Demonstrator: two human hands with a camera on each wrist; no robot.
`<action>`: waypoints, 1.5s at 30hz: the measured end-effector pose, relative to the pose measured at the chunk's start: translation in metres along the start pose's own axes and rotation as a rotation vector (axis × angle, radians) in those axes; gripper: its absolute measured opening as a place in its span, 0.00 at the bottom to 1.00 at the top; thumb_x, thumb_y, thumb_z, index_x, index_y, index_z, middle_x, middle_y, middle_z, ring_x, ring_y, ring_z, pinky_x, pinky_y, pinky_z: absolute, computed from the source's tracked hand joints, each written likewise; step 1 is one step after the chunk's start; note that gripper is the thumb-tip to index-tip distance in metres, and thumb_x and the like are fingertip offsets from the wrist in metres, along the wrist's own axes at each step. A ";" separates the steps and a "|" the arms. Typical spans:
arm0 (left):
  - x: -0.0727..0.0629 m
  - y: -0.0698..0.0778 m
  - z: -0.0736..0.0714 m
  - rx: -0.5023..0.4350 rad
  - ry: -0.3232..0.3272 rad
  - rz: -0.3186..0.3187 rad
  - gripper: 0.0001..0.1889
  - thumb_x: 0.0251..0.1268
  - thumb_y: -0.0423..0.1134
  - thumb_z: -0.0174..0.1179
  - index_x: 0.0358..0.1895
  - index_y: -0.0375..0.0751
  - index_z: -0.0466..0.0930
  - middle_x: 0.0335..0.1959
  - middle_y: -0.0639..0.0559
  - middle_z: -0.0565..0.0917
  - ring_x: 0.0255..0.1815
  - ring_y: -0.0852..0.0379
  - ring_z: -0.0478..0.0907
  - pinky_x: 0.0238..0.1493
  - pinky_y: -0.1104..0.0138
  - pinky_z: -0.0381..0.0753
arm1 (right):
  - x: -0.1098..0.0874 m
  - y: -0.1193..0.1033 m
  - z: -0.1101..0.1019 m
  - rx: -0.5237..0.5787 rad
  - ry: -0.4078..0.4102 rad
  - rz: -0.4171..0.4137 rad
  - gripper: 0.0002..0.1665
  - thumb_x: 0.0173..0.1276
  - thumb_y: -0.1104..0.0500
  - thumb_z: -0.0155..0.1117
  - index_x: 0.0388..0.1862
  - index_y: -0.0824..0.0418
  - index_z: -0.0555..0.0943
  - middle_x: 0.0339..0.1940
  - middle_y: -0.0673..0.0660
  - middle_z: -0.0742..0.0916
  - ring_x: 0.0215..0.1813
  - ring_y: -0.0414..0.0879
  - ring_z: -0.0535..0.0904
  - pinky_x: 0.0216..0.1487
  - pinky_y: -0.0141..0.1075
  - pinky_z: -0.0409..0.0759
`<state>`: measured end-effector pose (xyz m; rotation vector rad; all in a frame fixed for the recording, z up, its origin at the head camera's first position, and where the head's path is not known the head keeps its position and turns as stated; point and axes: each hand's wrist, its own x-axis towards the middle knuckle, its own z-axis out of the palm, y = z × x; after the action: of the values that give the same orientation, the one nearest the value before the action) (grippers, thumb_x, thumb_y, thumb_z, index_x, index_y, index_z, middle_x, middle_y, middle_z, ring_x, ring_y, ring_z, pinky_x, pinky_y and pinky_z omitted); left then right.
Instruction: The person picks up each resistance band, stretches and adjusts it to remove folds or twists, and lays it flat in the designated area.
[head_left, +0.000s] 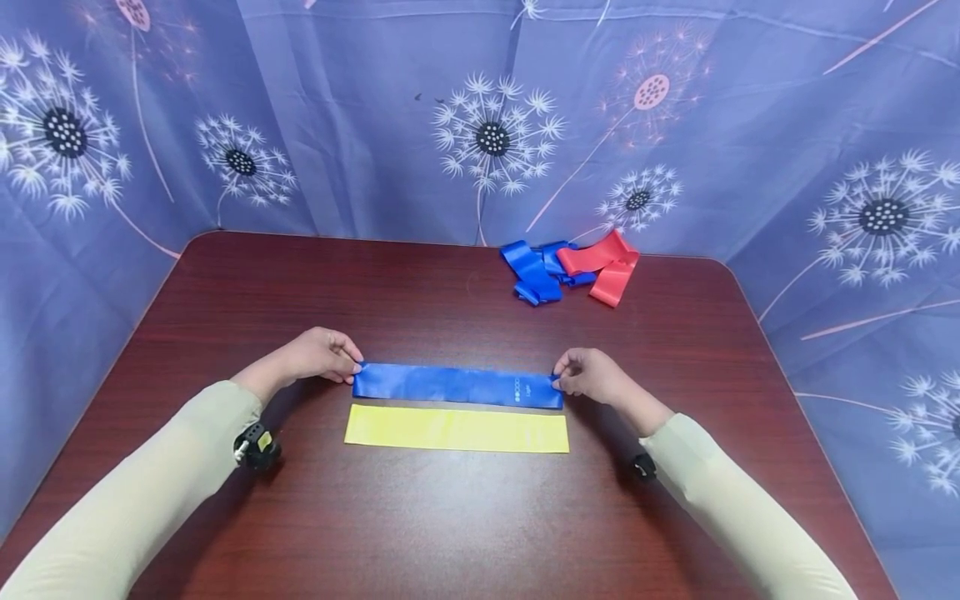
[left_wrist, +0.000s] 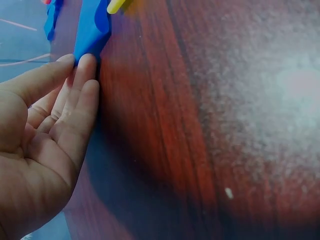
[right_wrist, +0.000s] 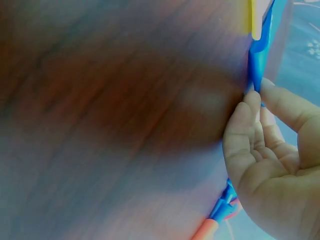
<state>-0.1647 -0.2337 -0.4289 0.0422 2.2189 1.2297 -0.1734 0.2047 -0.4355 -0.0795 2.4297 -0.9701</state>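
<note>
A blue resistance band [head_left: 450, 384] with white print near its right end is stretched flat between the two hands in the head view. My left hand [head_left: 324, 357] pinches its left end between thumb and fingertips; in the left wrist view the band's blue end [left_wrist: 92, 30] tapers into that pinch. At the other end my right hand [head_left: 588, 375] pinches a corner, and the right wrist view shows the blue loop [right_wrist: 259, 57] edge-on at the thumb and fingertip. Just in front of the blue band, nearer the person, a yellow resistance band [head_left: 457, 428] lies flat and roughly parallel.
Toward the back right of the dark wooden table [head_left: 420, 533], a crumpled blue band [head_left: 532, 271] lies beside a folded red band [head_left: 611, 267]. A blue curtain [head_left: 375, 125] with dandelion prints hangs behind the table and along both sides.
</note>
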 end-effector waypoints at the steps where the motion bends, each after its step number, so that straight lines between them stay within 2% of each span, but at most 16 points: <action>1: 0.000 0.000 0.001 0.003 -0.002 -0.004 0.12 0.68 0.30 0.62 0.49 0.23 0.80 0.29 0.52 0.88 0.31 0.63 0.85 0.39 0.68 0.88 | -0.001 0.000 0.000 0.000 -0.001 0.003 0.07 0.68 0.66 0.68 0.42 0.67 0.80 0.32 0.56 0.83 0.33 0.45 0.77 0.37 0.33 0.79; 10: -0.001 -0.001 0.003 0.005 -0.028 0.018 0.12 0.68 0.29 0.62 0.48 0.22 0.79 0.29 0.53 0.87 0.31 0.62 0.84 0.39 0.66 0.88 | -0.006 -0.002 0.002 -0.028 -0.004 0.017 0.08 0.68 0.65 0.69 0.42 0.67 0.81 0.32 0.57 0.84 0.33 0.46 0.77 0.37 0.33 0.79; 18: -0.002 -0.003 0.003 0.003 -0.037 0.004 0.11 0.67 0.29 0.62 0.47 0.22 0.80 0.27 0.53 0.87 0.30 0.63 0.84 0.36 0.69 0.86 | -0.007 0.000 0.002 -0.028 -0.011 -0.002 0.07 0.68 0.66 0.69 0.41 0.67 0.81 0.31 0.56 0.83 0.31 0.45 0.76 0.35 0.33 0.77; 25: -0.003 -0.003 0.004 -0.003 -0.057 0.003 0.13 0.67 0.30 0.63 0.49 0.22 0.80 0.27 0.55 0.87 0.29 0.63 0.84 0.36 0.69 0.86 | -0.008 0.001 0.002 -0.029 -0.015 0.016 0.06 0.68 0.65 0.69 0.42 0.66 0.81 0.31 0.56 0.83 0.32 0.46 0.76 0.36 0.33 0.77; 38: -0.003 -0.001 0.007 0.074 -0.036 0.015 0.10 0.66 0.30 0.64 0.44 0.25 0.82 0.27 0.53 0.88 0.28 0.62 0.84 0.35 0.67 0.86 | -0.010 0.001 0.005 -0.097 0.008 0.003 0.07 0.67 0.63 0.71 0.41 0.64 0.81 0.31 0.55 0.82 0.31 0.46 0.76 0.34 0.33 0.76; 45: 0.000 0.002 0.005 0.126 -0.027 -0.001 0.09 0.65 0.30 0.65 0.43 0.26 0.83 0.27 0.52 0.88 0.26 0.63 0.83 0.36 0.67 0.87 | -0.011 -0.003 0.006 -0.166 0.032 -0.039 0.07 0.66 0.64 0.71 0.39 0.64 0.81 0.29 0.55 0.80 0.31 0.45 0.75 0.33 0.33 0.74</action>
<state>-0.1626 -0.2286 -0.4292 0.1065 2.2702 1.0814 -0.1615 0.2011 -0.4319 -0.1712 2.5429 -0.7898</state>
